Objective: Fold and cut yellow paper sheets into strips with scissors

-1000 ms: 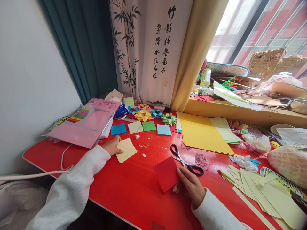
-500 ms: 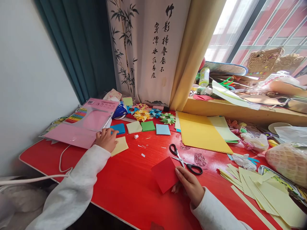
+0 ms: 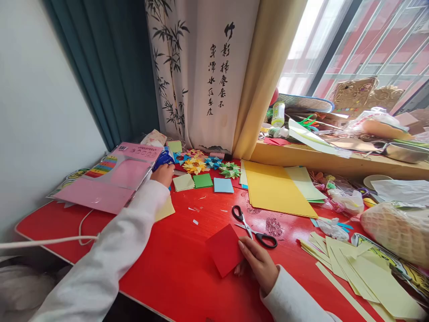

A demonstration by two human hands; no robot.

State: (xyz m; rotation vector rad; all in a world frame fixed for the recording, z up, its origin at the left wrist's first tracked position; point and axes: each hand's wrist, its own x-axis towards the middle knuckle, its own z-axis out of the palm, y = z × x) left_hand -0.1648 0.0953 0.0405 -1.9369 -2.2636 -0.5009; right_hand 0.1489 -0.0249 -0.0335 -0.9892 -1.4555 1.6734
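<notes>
My right hand [image 3: 258, 261] pinches a square of red paper [image 3: 224, 250] by its right edge, above the red table [image 3: 174, 268]. Just behind that hand lie scissors [image 3: 248, 226] with black handles, blades spread apart. My left hand [image 3: 163, 174] is at the back left, fingers curled, beside a blue packet [image 3: 164, 157] and the pink paper pack [image 3: 110, 179]. Whatever those fingers hold is hidden. Beneath this arm a pale yellow sheet [image 3: 166, 210] partly shows. To its right are small stacks of cream paper [image 3: 183, 182], green paper [image 3: 203, 180] and light blue paper [image 3: 223, 185].
Folded paper stars [image 3: 196, 166] sit along the back. Large yellow sheets [image 3: 278, 190] lie right of centre, and cut cream strips [image 3: 362, 268] spread at the right. A netted bundle [image 3: 395, 232] and the cluttered sill [image 3: 301, 152] border that side. A white cable [image 3: 50, 241] crosses the left.
My left hand has moved back and right, now covering most of the blue paper stack. A small white piece near the cream stack no longer shows. My right hand still holds the red paper.
</notes>
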